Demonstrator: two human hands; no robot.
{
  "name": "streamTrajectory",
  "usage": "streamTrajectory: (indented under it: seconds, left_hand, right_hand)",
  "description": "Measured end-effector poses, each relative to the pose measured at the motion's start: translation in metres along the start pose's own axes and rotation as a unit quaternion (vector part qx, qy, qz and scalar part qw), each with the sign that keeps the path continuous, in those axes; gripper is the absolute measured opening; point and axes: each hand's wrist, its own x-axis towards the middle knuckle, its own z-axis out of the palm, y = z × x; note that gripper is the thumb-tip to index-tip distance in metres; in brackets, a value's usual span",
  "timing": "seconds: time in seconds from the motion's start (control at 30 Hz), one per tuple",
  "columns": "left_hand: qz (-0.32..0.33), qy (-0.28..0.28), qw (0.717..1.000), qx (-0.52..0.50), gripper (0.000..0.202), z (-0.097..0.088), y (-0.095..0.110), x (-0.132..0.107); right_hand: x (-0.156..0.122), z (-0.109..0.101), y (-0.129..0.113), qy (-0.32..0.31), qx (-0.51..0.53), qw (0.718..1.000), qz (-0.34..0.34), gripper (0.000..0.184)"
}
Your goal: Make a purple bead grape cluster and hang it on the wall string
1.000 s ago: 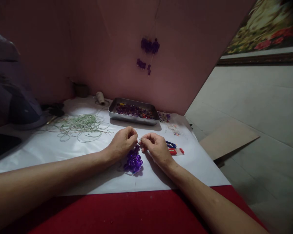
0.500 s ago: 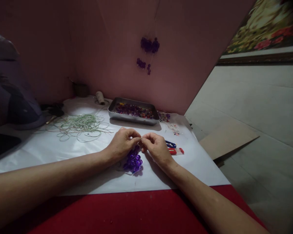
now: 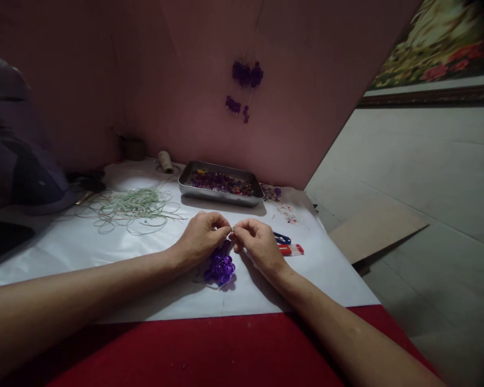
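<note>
Roughly fore-and-aft | purple bead cluster [image 3: 220, 270], long axis | narrower end toward fingers [image 3: 246, 235]

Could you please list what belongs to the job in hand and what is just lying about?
Likely in the job:
purple bead cluster by the left hand
metal tray of beads
tangled cord
perhaps the red tool

Seemingly just lying about:
brown board
flat black object

Purple bead cluster [image 3: 220, 269] beside left grip [image 3: 204, 236] and right grip [image 3: 260, 247]
</note>
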Motion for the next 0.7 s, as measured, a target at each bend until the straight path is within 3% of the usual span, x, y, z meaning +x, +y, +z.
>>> streamTrajectory:
  seconds: [0.33, 0.5, 0.7]
  left_hand:
    - [0.001, -0.007, 1.0, -0.018, 0.013, -0.0006, 0.0009, 0.0004]
    - [0.018, 0.015, 0.999, -0.024, 0.012, -0.0005, 0.0004, 0.0005]
    - [0.038, 0.011, 0.999, 0.023, 0.013, -0.0009, -0.0044, 0.0021]
  right_hand:
    - [-0.0004, 0.0001, 0.0011, -0.004, -0.008, 1.0, -0.004, 0.007]
    - [-0.0021, -0.0003, -0.0019, -0.01, -0.03, 1.0, 0.0, 0.009]
    - [-0.0032, -0.0005, -0.0035, -0.015, -0.069, 0.997, -0.012, 0.011]
